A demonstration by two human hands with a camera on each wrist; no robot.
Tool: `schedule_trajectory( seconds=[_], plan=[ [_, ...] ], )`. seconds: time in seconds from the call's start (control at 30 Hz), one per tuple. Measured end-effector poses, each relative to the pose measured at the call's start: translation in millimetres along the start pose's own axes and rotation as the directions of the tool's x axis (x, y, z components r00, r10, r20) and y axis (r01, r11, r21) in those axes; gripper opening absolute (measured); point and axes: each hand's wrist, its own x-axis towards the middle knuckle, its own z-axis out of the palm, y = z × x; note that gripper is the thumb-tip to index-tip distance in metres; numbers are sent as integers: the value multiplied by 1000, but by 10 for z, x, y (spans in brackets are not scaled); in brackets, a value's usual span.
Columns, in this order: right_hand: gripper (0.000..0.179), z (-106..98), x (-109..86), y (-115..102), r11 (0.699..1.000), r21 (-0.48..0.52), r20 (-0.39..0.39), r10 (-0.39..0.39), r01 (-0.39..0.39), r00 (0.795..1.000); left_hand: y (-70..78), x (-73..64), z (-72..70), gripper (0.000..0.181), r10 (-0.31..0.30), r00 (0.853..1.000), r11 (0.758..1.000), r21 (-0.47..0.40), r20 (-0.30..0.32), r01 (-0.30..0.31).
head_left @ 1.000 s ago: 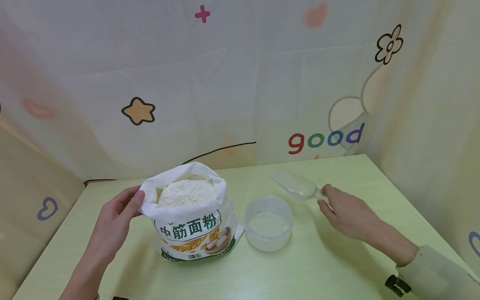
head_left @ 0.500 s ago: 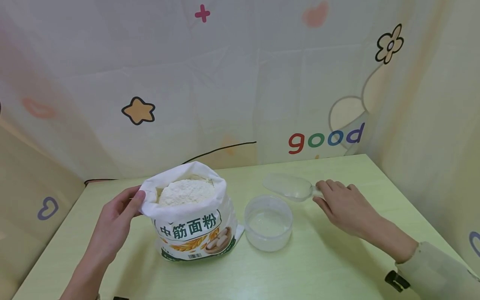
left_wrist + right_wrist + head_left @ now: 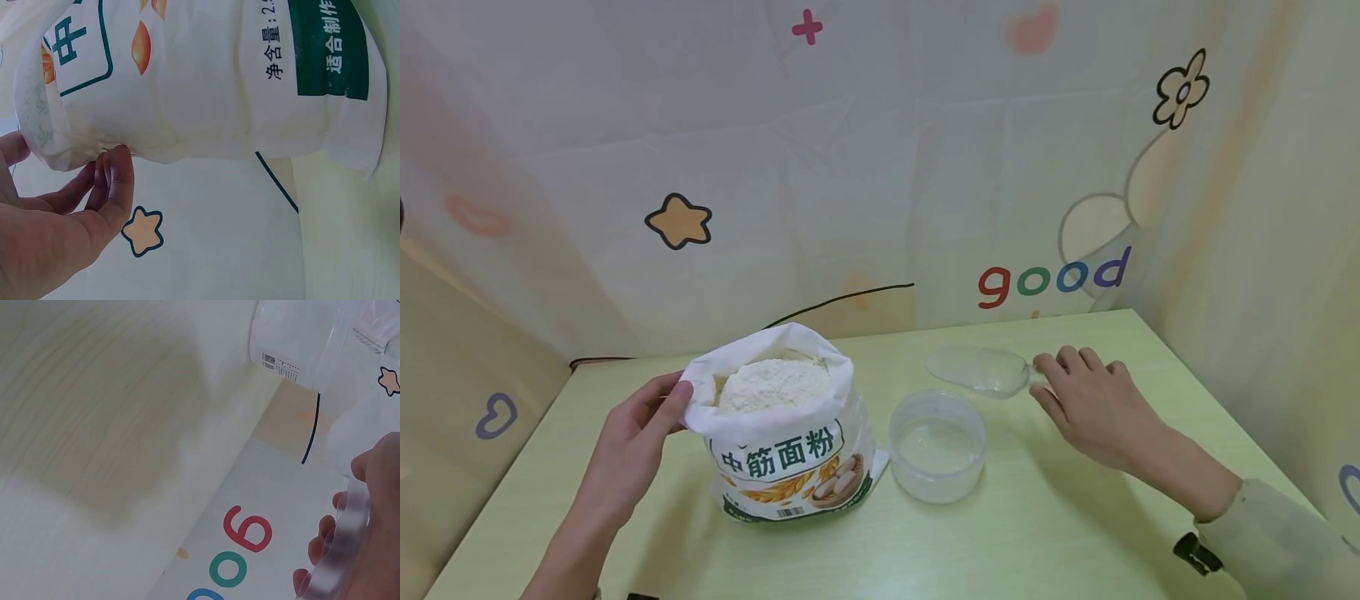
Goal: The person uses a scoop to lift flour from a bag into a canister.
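At left, the left hand (image 3: 632, 446) pinches the rolled rim of an open flour bag (image 3: 786, 437). A clear bowl (image 3: 937, 446) sits beside it. Rightmost, the right hand (image 3: 1093, 404) curls around a clear scoop (image 3: 979, 371), whose long axis points left toward the bag.

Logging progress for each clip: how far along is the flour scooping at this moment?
Done: the flour bag stands open, top rolled down, flour showing. In hand: the left hand holds the bag's rim, and the right hand grips the handle of the clear scoop, which looks empty and sits beyond the bowl. Left: no flour seems to have been scooped; the clear bowl appears empty.
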Motion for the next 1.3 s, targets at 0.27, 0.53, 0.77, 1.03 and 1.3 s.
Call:
schedule_trajectory(
  seconds=[0.27,0.53,0.77,1.03,1.3],
  plan=[
    [31,-73,63,-6,1000,5,-58,-20,20,998,19,8,-5,53,-35,999,998,-53,18,36],
    [28,-174,163,-27,997,11,-144,-71,74,987,30,14,-21,55,-47,997,976,-211,65,60],
    [26,-245,277,-60,993,24,-211,-105,113,972,50,33,-32,54,-67,995,964,-253,75,83],
    [25,-353,417,-150,988,-10,-208,-150,151,967,72,39,-39,57,-87,992,959,-263,92,108],
    [24,-514,548,-243,981,-53,-157,-195,189,968,62,45,-62,58,-81,990,948,-298,116,113]
  ],
)
